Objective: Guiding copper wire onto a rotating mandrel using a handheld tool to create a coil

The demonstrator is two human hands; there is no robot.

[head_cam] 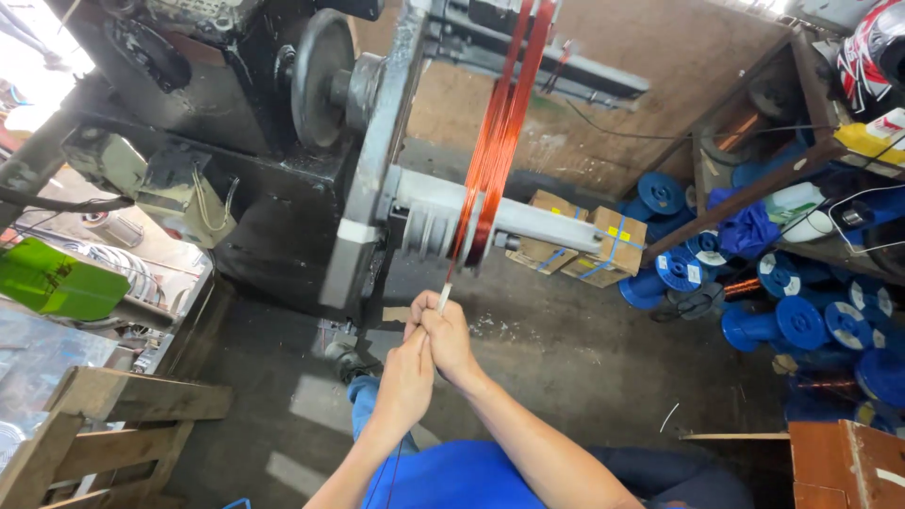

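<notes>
Below the frame's centre, a thin, stiff-looking white strip is being pinched by both the left hand and right hand, fingers closed, beneath the orange-red copper wire coil; judged light, it is best gripped low.

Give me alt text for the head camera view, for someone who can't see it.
Both hands, left hand and right hand, pinch a thin white strip together below a coil of copper wire wound on a winding machine. Blue spools lie on the floor to the right.
</notes>
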